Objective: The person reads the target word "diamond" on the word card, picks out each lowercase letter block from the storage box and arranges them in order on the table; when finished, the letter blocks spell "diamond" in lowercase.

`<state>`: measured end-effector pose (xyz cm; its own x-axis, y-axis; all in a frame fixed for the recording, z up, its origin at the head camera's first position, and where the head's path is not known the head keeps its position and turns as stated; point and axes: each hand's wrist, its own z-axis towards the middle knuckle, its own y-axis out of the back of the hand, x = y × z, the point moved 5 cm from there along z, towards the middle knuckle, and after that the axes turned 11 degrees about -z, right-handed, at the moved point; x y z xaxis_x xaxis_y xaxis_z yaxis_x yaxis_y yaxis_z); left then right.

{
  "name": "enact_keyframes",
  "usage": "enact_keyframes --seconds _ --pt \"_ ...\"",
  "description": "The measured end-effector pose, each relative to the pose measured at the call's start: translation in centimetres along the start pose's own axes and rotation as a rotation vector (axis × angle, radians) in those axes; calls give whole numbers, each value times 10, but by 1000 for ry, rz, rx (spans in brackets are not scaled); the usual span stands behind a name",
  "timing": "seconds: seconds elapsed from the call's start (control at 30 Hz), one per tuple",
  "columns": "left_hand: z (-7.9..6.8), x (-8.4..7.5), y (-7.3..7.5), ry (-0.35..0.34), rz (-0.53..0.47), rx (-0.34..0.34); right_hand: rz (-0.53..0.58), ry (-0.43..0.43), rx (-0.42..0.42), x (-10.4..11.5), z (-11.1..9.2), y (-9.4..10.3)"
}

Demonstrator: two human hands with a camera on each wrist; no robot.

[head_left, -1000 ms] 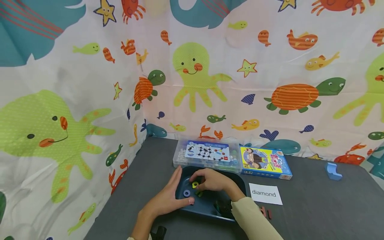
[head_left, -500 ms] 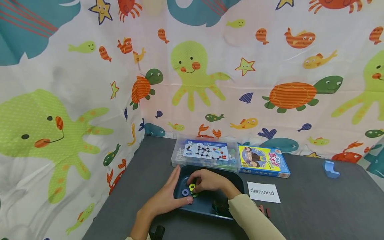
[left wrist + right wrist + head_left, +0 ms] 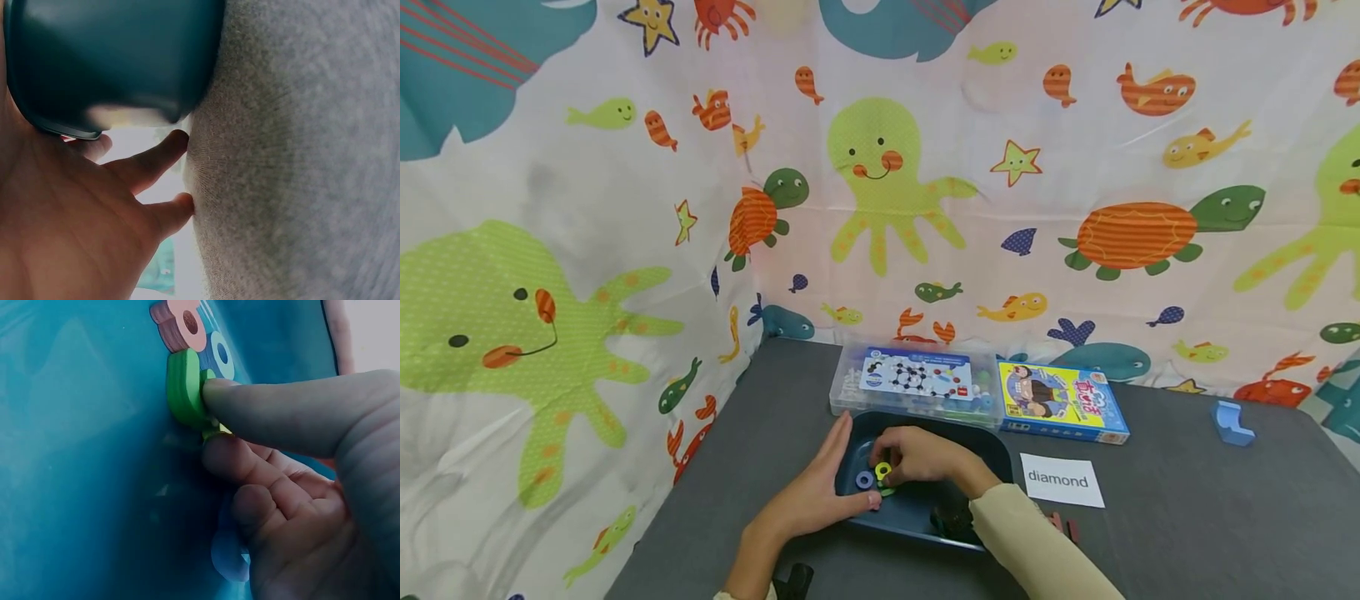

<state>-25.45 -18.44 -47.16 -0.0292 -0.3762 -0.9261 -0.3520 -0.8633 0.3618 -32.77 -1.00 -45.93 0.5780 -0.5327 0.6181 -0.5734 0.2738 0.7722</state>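
My left hand (image 3: 812, 492) steadies the left end of a dark blue tray (image 3: 917, 533); its thumb lies over the near rim and its straight fingers run outside the wall. In the left wrist view, its fingertips touch the grey tabletop below the tray wall (image 3: 125, 50). Inside the tray, my right hand (image 3: 925, 457) has thumb and index finger at a green, curved letter piece (image 3: 182, 387). A yellow piece with a hole (image 3: 883, 472) is partly hidden by these fingers. Beside it lie a purple ring-shaped piece (image 3: 865, 480) and a pink piece (image 3: 181, 325). A blue piece (image 3: 228, 556) sits under the curled fingers.
Behind the tray stand a clear plastic case (image 3: 917, 383) and a yellow-and-blue box (image 3: 1063, 402). A card reading "diamond" (image 3: 1062, 481) lies right of the tray, with reddish-brown letter pieces (image 3: 1072, 532) below it. A light-blue block (image 3: 1232, 423) sits far right.
My right hand has shifted slightly left and nearer, and the green piece has moved left toward the purple ring. The left hand stays at the tray's left end.
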Motion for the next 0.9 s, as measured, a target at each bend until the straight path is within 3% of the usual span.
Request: enact_keyframes --seconds 0.57,0.9 --pt "-1 0 2 -41 -11 1 46 26 40 5 0 0" --pt "0 0 1 -36 -16 8 225 58 -66 12 -9 13"
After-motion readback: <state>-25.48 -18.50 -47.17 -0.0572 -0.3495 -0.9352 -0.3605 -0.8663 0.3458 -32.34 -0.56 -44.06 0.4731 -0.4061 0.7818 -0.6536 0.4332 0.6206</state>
